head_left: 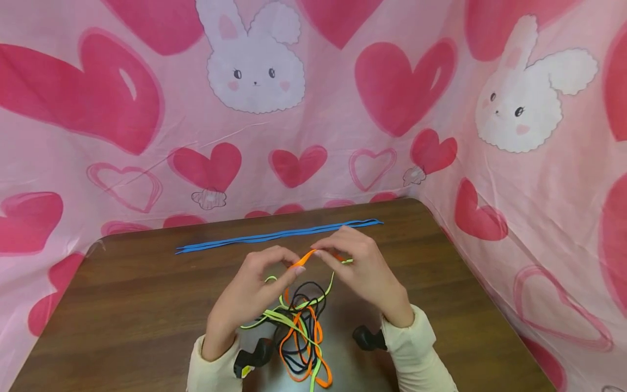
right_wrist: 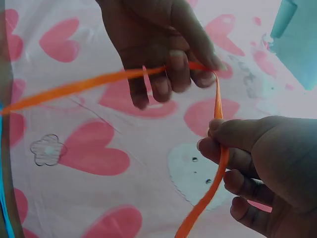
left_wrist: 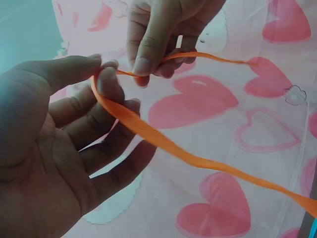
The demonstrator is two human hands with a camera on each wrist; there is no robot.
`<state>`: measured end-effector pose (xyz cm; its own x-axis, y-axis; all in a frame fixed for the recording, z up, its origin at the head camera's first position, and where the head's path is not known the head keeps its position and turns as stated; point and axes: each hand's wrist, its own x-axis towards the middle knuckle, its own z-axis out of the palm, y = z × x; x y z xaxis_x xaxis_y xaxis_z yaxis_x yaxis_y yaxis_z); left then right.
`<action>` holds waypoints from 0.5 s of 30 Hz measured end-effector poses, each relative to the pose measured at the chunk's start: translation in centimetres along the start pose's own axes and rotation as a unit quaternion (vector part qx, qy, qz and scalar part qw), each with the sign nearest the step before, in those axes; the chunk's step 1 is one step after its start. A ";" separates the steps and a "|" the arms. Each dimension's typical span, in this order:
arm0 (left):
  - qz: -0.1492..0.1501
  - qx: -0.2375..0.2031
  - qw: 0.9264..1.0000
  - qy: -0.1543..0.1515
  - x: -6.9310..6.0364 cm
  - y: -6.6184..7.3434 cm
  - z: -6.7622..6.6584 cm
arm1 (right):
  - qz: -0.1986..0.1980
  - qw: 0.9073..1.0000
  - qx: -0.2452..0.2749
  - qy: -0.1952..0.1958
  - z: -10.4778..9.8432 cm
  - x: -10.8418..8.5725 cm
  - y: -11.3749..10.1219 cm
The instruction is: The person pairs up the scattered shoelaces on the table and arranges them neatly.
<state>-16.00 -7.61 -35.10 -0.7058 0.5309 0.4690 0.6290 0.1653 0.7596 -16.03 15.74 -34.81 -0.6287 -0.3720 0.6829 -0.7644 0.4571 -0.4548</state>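
The blue cord (head_left: 279, 235) lies stretched along the counter's (head_left: 122, 305) back, presumably so it avoids the tangle (head_left: 301, 331) of black, green and orange nearer the person. The left hand (head_left: 250, 283) pinches the orange cord (head_left: 306, 257) between thumb and index finger, its other fingers loosely spread. A short span, likely raised for clearance, reaches the right hand (head_left: 367, 269), whose thumb and index finger also pinch it, the rest slightly bent.

Your orange lace (head_left: 306, 258); lime lace (head_left: 279, 316), black lace (head_left: 281, 333), blue laces (head_left: 257, 238). Your sleeves (head_left: 411, 345) cream. Tabletop (head_left: 122, 305) brown wood-grain. Backdrop (head_left: 333, 120) pink: deep-pink hearts (head_left: 401, 87), white rabbits (head_left: 257, 90).
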 end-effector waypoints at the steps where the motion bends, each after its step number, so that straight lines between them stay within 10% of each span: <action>1: 0.007 -0.003 1.000 0.005 -0.1 0.1 0.0 | 0.002 1.000 0.001 0.004 -0.2 0.0 0.0; 15: 0.004 0.028 0.997 0.079 -0.8 1.9 -0.3 | 0.025 0.998 -0.015 0.062 -2.5 -0.5 0.2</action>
<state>-14.34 -7.91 -33.89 -0.7403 0.3961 0.5431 0.6488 0.2094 0.7316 -15.51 18.02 -33.82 -0.6422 -0.2456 0.7261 -0.7262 0.4982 -0.4738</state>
